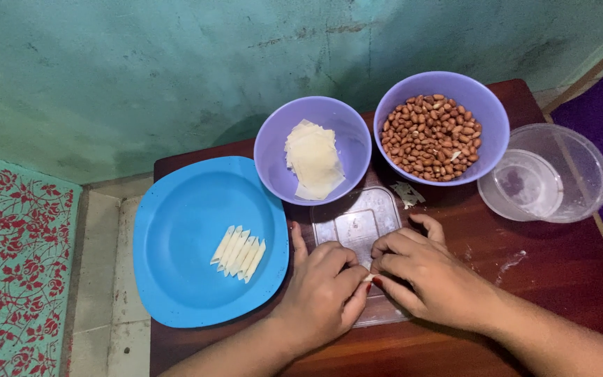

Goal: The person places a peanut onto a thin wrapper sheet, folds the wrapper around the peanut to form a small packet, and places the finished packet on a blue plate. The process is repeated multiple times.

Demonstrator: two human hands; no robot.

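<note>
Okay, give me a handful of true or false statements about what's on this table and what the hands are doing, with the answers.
1. The blue plate holds a row of pale rolled sticks. True.
2. The peanuts are in the clear container. False: they are in a purple bowl; the clear container shows no peanuts.
3. The left hand and right hand meet over a clear flat board, pinching a small pale piece between them. True.
4. The stack of pale wrappers lies on the blue plate. False: it is in the other purple bowl.
5. The right hand is reaching into the peanuts. False: it is low on the board, against the left hand.
</note>
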